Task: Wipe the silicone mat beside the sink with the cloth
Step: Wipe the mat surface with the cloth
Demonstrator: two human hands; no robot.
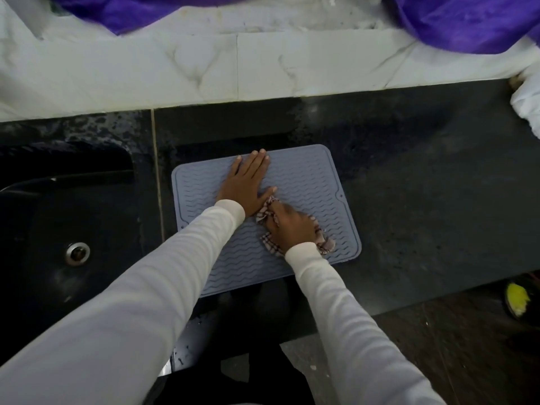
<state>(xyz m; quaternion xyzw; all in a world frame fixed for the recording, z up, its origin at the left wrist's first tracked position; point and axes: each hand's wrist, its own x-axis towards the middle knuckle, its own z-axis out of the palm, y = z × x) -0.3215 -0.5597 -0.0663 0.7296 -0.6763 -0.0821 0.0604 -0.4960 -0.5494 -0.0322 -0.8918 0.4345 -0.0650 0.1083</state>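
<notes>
Dark counter (423, 200) borders mat (306, 176) (cloth (267, 213) mid-mat).

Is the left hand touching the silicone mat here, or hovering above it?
Touching. The head view shows the left hand lying flat, fingers straight, on the silicone mat, with no gap or shadow beneath it, while the right hand grips the cloth.

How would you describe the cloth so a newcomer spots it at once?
Start at the dark sink; right of it a grey mat lies on the black counter. The cloth is bunched under the right hand on that mat, the only checked fabric there.
</notes>
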